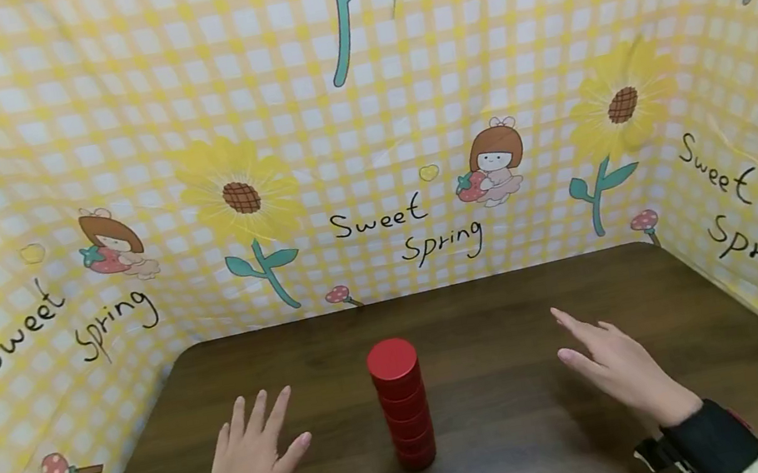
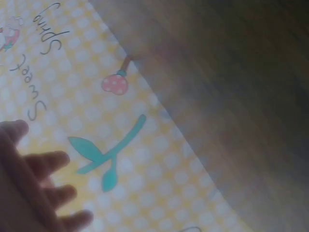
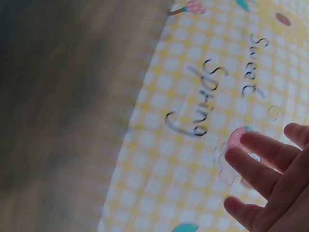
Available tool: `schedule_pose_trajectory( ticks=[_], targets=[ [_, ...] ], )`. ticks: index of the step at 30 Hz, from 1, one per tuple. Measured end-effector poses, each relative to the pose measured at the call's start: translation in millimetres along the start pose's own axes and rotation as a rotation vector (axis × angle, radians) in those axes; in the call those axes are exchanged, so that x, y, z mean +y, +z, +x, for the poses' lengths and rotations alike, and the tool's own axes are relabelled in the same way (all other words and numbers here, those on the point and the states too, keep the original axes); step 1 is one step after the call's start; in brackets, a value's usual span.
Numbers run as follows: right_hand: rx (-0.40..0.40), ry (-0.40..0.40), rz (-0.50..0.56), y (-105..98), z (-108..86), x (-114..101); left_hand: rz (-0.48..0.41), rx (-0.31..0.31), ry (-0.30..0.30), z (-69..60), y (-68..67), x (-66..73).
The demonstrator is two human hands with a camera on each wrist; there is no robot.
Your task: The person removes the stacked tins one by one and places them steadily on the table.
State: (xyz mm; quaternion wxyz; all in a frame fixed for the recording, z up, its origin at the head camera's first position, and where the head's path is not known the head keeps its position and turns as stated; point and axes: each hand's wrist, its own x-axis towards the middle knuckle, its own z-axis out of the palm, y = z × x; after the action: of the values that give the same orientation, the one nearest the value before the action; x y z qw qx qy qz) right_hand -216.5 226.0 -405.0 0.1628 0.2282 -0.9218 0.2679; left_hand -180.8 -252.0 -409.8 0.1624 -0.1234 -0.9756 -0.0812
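Brown table [image 1: 491, 352]; red stack [image 1: 405, 405] (upright) stands between hands [image 1: 247, 469] [image 1: 622, 371].

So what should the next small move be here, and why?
Perhaps ease the left hand toward the upright red stack. It stands between that hand and the right hand, touched by neither, and looks nearer the left in the head view; both hands appear empty.

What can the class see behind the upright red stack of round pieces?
Behind the red stack, dark brown wood-grained tabletop shows, then the yellow checked backdrop. Whatever lies on the tabletop strip the stack covers cannot be seen.
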Motion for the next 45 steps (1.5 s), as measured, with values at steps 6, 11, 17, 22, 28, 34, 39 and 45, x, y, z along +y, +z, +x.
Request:
schedule_pose_trajectory(
  ticks=[6, 11, 17, 22, 28, 34, 39, 45],
  targets=[
    [0.021, 0.009, 0.129, 4, 5.0, -17, -0.038, -0.003, 0.013, 6.7, -0.9, 14.4],
    [0.03, -0.005, 0.188, 9, 7.0, -23, -0.073, 0.055, 0.059, 11.5, 2.4, 24.8],
    [0.005, -0.006, 0.349, 16, 15.4, -33, -0.25, 0.165, 0.093, 13.2, 5.7, 34.2],
    [-0.007, 0.042, 0.516, 24, 25.0, -48, -0.612, 0.149, -0.015, 14.3, 1.3, 49.7],
    [-0.021, 0.041, 0.652, 28, 40.8, -69, -0.797, 0.132, -0.047, 25.9, 1.0, 68.2],
    [-0.077, 0.012, 0.775, 32, 54.7, -93, -0.827, 0.133, -0.043, 33.6, 3.0, 80.5],
    [-0.117, 0.023, 0.823, 38, 64.0, -107, -0.882, 0.117, -0.048, 39.0, 3.6, 89.4],
    [-0.14, -0.004, 0.794, 45, 70.6, -119, -0.899, 0.078, -0.063, 42.8, 3.9, 97.8]
  ],
)
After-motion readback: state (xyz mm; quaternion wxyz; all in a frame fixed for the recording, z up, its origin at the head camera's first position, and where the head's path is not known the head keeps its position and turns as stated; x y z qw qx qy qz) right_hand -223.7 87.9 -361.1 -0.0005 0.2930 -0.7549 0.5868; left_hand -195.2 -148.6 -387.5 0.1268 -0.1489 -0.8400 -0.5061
